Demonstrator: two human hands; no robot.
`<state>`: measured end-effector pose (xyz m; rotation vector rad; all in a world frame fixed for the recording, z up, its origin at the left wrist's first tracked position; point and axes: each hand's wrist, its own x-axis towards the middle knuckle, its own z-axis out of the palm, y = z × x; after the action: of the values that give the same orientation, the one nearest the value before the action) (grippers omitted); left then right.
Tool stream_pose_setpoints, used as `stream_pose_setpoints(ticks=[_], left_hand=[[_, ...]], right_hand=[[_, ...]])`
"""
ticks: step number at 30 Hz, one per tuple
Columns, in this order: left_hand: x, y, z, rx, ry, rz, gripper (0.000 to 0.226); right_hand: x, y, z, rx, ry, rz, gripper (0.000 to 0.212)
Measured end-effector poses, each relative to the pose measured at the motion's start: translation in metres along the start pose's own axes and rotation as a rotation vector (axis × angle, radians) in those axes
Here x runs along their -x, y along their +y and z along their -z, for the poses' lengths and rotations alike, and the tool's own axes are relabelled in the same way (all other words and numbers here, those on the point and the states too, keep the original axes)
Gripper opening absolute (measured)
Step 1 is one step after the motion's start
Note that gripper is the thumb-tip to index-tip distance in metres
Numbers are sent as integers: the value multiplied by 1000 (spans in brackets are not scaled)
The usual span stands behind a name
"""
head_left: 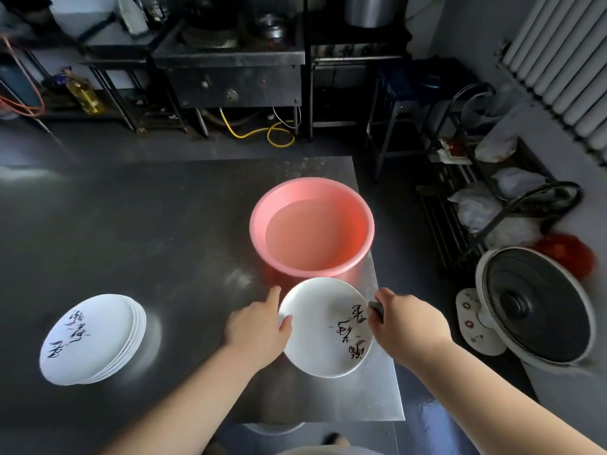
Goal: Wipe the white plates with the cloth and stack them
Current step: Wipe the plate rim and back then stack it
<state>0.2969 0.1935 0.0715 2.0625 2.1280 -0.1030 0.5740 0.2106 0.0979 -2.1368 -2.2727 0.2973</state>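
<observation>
We find one white plate at the near right part of the steel table, close to its right edge and just in front of a pink basin. The plate bears dark brush lettering on its right half.

The left hand grips the plate at its left rim: the thumb lies over the top of the rim, while the forefinger extends along the outer edge toward the basin. The remaining fingers are hidden beneath the plate.

The right hand sits at the plate's right rim, closed around a small grey item that shows only as a sliver at the fingertips, touching the plate near the lettering. We cannot tell with certainty whether this is the cloth. The plate thus lies between the two hands, held at opposite sides.

A stack of white plates, the top one with similar lettering, stands at the near left of the table, well apart from both hands.

The basin holds water. On the floor to the right of the table, an electric fan lies tilted back.
</observation>
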Motion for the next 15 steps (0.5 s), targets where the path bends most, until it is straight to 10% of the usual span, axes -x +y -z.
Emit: stream_pose_setpoints(ticks=[15], left_hand=[[73, -282, 21, 111, -6, 325, 28]], right_hand=[[-34, -267, -22, 49, -85, 451, 44]])
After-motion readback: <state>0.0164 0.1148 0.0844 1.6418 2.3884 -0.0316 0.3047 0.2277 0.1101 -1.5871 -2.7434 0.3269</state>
